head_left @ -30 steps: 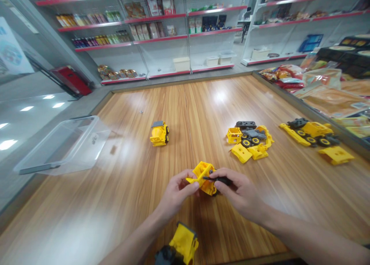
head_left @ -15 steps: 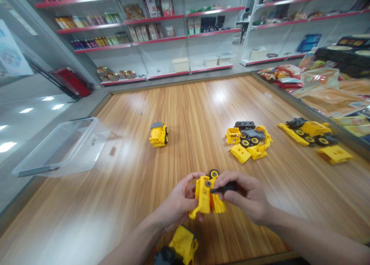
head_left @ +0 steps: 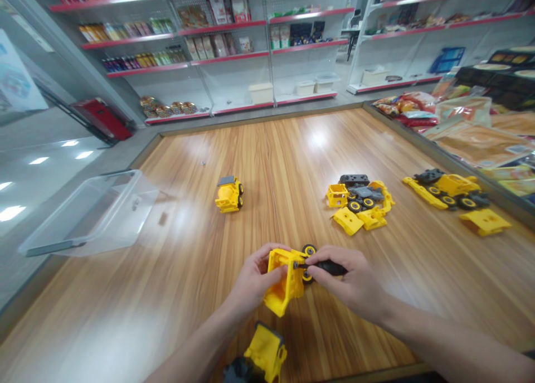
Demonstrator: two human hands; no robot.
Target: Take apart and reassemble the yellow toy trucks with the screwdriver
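My left hand (head_left: 254, 277) is closed around a yellow toy truck (head_left: 282, 294), its thumb over the rim of the hollow bucket part, which faces left and toward me. Black wheels with yellow hubs show on the truck's right side. In my right hand (head_left: 351, 277) is a small black screwdriver (head_left: 332, 267), pinched by the handle. Its tip meets a dark screw on the truck's yellow joint. Below my left hand lies another yellow toy piece (head_left: 265, 349) with dark parts beside it, partly cut off by the frame's lower edge.
A small yellow toy truck (head_left: 229, 194) stands mid-table. Loose yellow and grey toy parts (head_left: 361, 202) lie to the right, with another toy vehicle (head_left: 453, 190) farther right. A clear plastic bin (head_left: 96, 216) sits at left. Packaged goods (head_left: 463, 126) line the right edge.
My left hand has turned the toy truck so its hollow bucket now faces left and toward me. The screwdriver has moved with it, its tip now at the screw.
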